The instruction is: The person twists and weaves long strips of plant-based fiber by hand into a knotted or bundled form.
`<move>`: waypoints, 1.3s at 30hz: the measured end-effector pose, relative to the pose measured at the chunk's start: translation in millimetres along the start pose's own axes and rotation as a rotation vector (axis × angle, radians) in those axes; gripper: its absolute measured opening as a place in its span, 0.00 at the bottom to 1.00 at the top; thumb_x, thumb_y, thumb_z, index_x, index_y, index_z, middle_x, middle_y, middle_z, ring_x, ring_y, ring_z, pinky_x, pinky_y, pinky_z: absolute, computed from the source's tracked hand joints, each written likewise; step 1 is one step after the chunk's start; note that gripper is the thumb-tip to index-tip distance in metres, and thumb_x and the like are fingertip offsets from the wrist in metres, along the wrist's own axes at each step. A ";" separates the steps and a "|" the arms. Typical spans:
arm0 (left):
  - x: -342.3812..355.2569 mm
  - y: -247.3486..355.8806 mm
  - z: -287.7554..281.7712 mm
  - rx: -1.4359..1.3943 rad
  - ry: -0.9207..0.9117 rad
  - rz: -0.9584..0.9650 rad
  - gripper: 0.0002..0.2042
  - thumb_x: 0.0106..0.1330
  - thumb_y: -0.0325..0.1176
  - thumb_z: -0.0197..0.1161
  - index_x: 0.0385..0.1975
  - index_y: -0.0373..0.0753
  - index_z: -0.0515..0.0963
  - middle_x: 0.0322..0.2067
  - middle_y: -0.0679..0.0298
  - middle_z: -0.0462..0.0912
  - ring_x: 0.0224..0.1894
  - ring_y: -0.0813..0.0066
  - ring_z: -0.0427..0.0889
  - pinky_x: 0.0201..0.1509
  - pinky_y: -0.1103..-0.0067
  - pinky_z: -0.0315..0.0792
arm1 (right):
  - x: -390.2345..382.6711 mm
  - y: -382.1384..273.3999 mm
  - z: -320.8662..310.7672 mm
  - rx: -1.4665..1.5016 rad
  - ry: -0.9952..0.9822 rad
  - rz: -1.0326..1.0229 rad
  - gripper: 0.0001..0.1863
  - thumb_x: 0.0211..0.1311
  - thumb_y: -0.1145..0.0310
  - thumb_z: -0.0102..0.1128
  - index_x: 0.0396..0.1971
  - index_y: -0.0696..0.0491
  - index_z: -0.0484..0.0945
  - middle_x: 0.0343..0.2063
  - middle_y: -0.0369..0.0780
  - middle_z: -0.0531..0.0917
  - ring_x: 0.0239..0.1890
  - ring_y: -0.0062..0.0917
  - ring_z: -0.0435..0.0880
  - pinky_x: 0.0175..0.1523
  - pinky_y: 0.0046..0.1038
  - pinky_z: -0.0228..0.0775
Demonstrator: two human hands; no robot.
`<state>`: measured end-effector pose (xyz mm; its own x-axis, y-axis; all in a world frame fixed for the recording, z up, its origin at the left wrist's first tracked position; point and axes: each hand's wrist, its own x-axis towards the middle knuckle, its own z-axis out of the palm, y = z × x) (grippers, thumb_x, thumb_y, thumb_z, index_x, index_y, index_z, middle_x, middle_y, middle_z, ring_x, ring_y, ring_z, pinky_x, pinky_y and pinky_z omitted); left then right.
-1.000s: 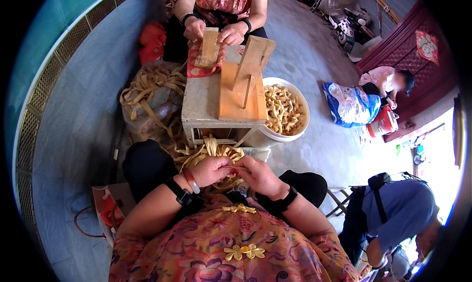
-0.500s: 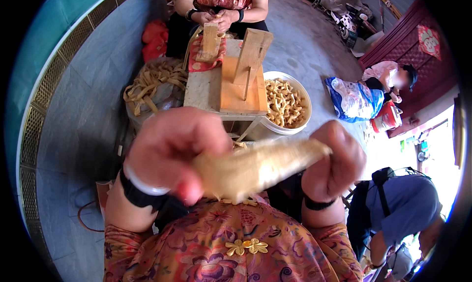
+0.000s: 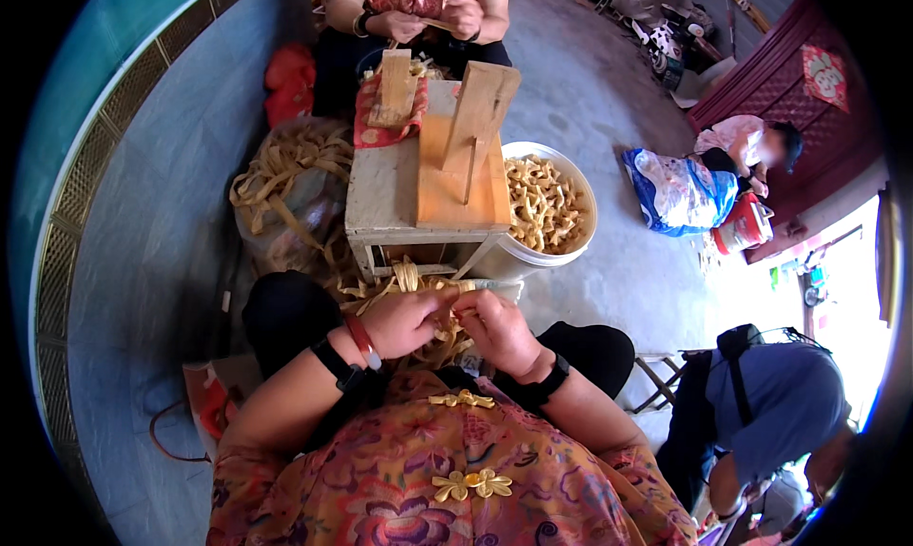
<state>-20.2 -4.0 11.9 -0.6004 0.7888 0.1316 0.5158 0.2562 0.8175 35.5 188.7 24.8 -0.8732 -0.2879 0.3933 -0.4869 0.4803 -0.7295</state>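
My left hand point(image 3: 407, 323) and my right hand point(image 3: 501, 334) meet in front of my lap, fingers bent and pinched together. Between them is a beige strip, mostly hidden by the fingers. Just beyond and below lie more flat, loose beige strips point(image 3: 407, 278), in a heap by the low table. A wooden stand point(image 3: 480, 113) with an upright board and a thin peg rests on the pale table point(image 3: 380, 189). To its right, a white bucket point(image 3: 589, 189) holds many small knotted beige pieces point(image 3: 544, 204).
Across the table a person's hands point(image 3: 418, 23) work a strip near a wooden block point(image 3: 395, 89). A clear bag of strips point(image 3: 290, 180) stands left of the table. At right are a blue-white sack point(image 3: 680, 194), a red bucket point(image 3: 744, 224) and a bent-over person point(image 3: 775, 394).
My hands have lowered from close to the camera down to my lap and come together. The strip stretched between them is now mostly hidden. The person opposite has spread their hands apart.
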 end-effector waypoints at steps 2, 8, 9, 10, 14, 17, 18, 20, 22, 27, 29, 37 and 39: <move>-3.6 -17.1 8.7 -0.551 0.123 -0.027 0.20 0.63 0.23 0.51 0.57 0.37 0.68 0.43 0.59 0.81 0.40 0.70 0.80 0.44 0.76 0.73 | -2.0 -2.7 2.9 0.093 -0.055 0.089 0.09 0.56 0.81 0.56 0.36 0.55 0.72 0.28 0.41 0.80 0.31 0.33 0.81 0.36 0.27 0.74; 2.6 -19.2 10.1 -0.313 0.275 0.040 0.17 0.64 0.25 0.50 0.53 0.33 0.71 0.48 0.54 0.79 0.46 0.66 0.80 0.48 0.76 0.73 | 2.3 -3.2 4.1 0.177 -0.081 0.130 0.08 0.56 0.82 0.56 0.35 0.55 0.73 0.28 0.41 0.80 0.30 0.31 0.81 0.36 0.27 0.73; 2.2 -17.7 12.8 -0.154 0.334 0.095 0.16 0.65 0.27 0.49 0.52 0.33 0.71 0.47 0.52 0.79 0.44 0.62 0.81 0.47 0.73 0.73 | 4.0 -2.7 3.8 0.154 -0.027 0.165 0.08 0.56 0.81 0.55 0.35 0.55 0.73 0.27 0.41 0.80 0.30 0.33 0.81 0.36 0.28 0.73; 0.7 -16.1 13.0 -0.119 0.282 0.065 0.16 0.63 0.26 0.50 0.50 0.33 0.72 0.46 0.52 0.79 0.45 0.61 0.80 0.48 0.73 0.73 | 4.6 -2.3 4.0 0.130 0.028 0.201 0.07 0.55 0.81 0.55 0.34 0.55 0.74 0.27 0.42 0.80 0.30 0.35 0.81 0.36 0.29 0.73; -0.6 -28.0 18.8 -0.210 -0.007 -0.091 0.08 0.67 0.31 0.52 0.40 0.35 0.74 0.33 0.62 0.79 0.34 0.71 0.77 0.37 0.79 0.70 | -5.3 16.3 9.6 -0.163 0.071 0.023 0.07 0.54 0.78 0.59 0.34 0.55 0.74 0.27 0.43 0.81 0.31 0.37 0.81 0.37 0.32 0.73; -6.1 -24.5 20.6 -1.050 -0.132 -0.416 0.07 0.71 0.34 0.51 0.43 0.39 0.70 0.29 0.71 0.74 0.29 0.88 0.70 0.31 0.89 0.63 | -3.6 19.0 17.6 -0.102 0.087 0.035 0.06 0.55 0.75 0.60 0.34 0.55 0.75 0.26 0.41 0.81 0.28 0.33 0.81 0.35 0.30 0.72; -4.4 -24.8 20.9 -1.056 -0.123 -0.355 0.07 0.70 0.33 0.52 0.44 0.39 0.70 0.29 0.71 0.74 0.29 0.88 0.70 0.31 0.90 0.64 | -1.6 18.3 18.7 -0.049 0.110 0.055 0.05 0.57 0.75 0.59 0.34 0.55 0.75 0.25 0.40 0.81 0.27 0.31 0.80 0.33 0.28 0.71; -1.5 -27.1 22.4 -1.068 -0.100 -0.231 0.09 0.69 0.30 0.55 0.46 0.39 0.68 0.30 0.72 0.74 0.31 0.87 0.71 0.32 0.90 0.64 | -5.8 34.9 19.6 0.517 0.117 0.512 0.03 0.60 0.74 0.56 0.34 0.55 0.75 0.25 0.36 0.80 0.25 0.23 0.78 0.30 0.23 0.68; -1.1 -22.3 28.6 -0.624 0.124 -0.126 0.13 0.63 0.26 0.60 0.45 0.38 0.69 0.33 0.63 0.78 0.34 0.74 0.78 0.35 0.81 0.70 | -9.9 47.5 22.1 0.945 0.035 0.800 0.03 0.63 0.73 0.54 0.34 0.55 0.76 0.24 0.33 0.79 0.23 0.17 0.76 0.27 0.18 0.64; 0.5 -13.9 16.1 0.147 0.191 0.056 0.12 0.54 0.27 0.64 0.38 0.38 0.74 0.37 0.54 0.80 0.39 0.55 0.79 0.41 0.69 0.73 | -6.8 50.6 18.3 1.082 -0.127 0.869 0.08 0.62 0.74 0.51 0.40 0.56 0.74 0.30 0.33 0.79 0.28 0.14 0.75 0.31 0.16 0.63; 0.0 -16.3 12.9 0.135 0.231 0.006 0.09 0.54 0.27 0.65 0.34 0.37 0.75 0.34 0.57 0.80 0.37 0.59 0.80 0.39 0.71 0.74 | 2.9 30.4 14.8 0.919 -0.143 0.798 0.16 0.55 0.77 0.52 0.45 0.57 0.71 0.34 0.39 0.79 0.32 0.22 0.77 0.36 0.22 0.67; -5.9 -46.6 22.1 -1.257 0.109 -0.502 0.07 0.62 0.32 0.64 0.38 0.40 0.75 0.31 0.74 0.76 0.33 0.86 0.71 0.36 0.86 0.67 | 2.2 28.9 25.0 -0.027 0.059 0.366 0.14 0.45 0.84 0.57 0.35 0.56 0.73 0.32 0.46 0.76 0.37 0.40 0.77 0.42 0.35 0.71; -6.3 -51.0 22.8 -1.284 0.101 -0.480 0.07 0.63 0.32 0.63 0.38 0.41 0.76 0.33 0.75 0.76 0.33 0.88 0.71 0.36 0.88 0.66 | 7.8 24.4 19.3 -0.012 0.040 0.079 0.13 0.46 0.83 0.58 0.34 0.56 0.74 0.33 0.45 0.76 0.36 0.40 0.77 0.42 0.35 0.72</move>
<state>-28.8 -9.3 -43.4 -0.6274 0.7127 -0.3136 -0.6422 -0.2458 0.7261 17.3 182.2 -0.7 -0.9091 -0.2153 0.3567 -0.4161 0.5106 -0.7524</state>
